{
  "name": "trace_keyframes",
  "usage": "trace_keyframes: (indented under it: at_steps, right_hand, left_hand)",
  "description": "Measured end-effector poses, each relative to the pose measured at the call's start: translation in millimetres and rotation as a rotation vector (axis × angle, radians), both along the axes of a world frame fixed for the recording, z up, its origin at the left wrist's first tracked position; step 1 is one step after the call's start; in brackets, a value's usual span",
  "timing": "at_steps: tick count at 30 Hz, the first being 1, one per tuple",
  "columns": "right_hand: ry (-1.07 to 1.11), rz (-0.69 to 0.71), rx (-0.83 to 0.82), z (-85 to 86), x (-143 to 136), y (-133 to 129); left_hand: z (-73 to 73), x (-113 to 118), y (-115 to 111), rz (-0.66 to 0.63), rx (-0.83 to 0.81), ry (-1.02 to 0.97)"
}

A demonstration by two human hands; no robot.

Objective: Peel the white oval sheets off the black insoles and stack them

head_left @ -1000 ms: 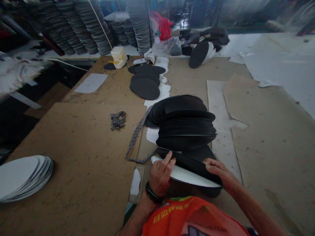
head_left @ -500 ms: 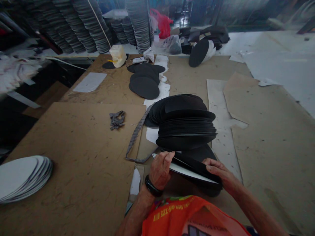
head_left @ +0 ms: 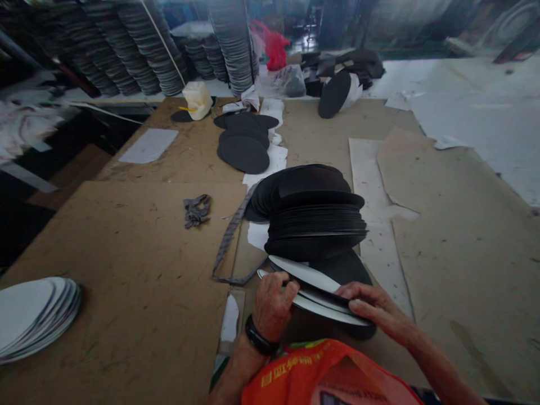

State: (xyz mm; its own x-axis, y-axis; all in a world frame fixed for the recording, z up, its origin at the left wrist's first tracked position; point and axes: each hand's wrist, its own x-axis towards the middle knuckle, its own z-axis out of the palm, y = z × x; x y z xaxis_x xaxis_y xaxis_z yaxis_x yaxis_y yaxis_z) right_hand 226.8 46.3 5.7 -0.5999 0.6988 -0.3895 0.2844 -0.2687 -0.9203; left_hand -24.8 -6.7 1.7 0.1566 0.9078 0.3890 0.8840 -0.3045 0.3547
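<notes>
Between my hands are several thin oval sheets (head_left: 312, 274), black on one side and white on the other, tilted and fanned apart close to my body. My left hand (head_left: 275, 304), with a black band at the wrist, grips their left end with bent fingers. On the right, my right hand (head_left: 371, 306) pinches the edge with thumb and fingers. Just beyond lies a tall heap of black oval sheets (head_left: 316, 225), partly leaning over. One black oval (head_left: 343, 267) lies flat beneath, half covered by the sheets I hold.
A stack of white ovals (head_left: 37, 315) sits at the left edge of the board. Grey cloth scraps (head_left: 197, 211), a fabric strip (head_left: 230, 242) and more black ovals (head_left: 244, 152) lie about. At the back are a white container (head_left: 197, 101), a red bag (head_left: 274, 48) and tall stacks (head_left: 147, 50).
The upper held sheet has turned over so its white face now shows, and the sheets have spread apart. Both hands stay on them. The whole view has shifted slightly.
</notes>
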Motion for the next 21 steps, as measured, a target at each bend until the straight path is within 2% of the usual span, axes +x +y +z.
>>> trace_keyframes:
  at_steps: [7,10,12,14,16,19,21]
  right_hand:
    - [-0.103,0.094,0.061,12.4,-4,-8]
    - [-0.16,0.166,0.052,17.9,-5,-11]
    - [-0.145,0.238,0.038,22.3,-8,-9]
    - [-0.129,0.265,0.093,23.9,-13,-3]
    - [-0.184,0.164,0.329,20.1,-21,8]
    - [-0.379,-0.077,0.882,6.8,-37,30]
    - [-0.522,-0.122,1.17,-1.8,-46,42]
  left_hand:
    - [6.3,-1,-13,0.105,0.162,-0.036]
    - [11.3,-5,-10,-0.068,0.1,-0.019]
    - [15.4,-9,-8,-0.205,-0.015,0.008]
    - [19.7,-12,-8,-0.257,-0.141,0.067]
    - [23.9,-12,-9,-0.259,-0.244,0.149]
    - [28.1,-10,-11,-0.258,-0.35,0.237]
    - [28.2,-8,-12,-0.245,-0.382,0.243]
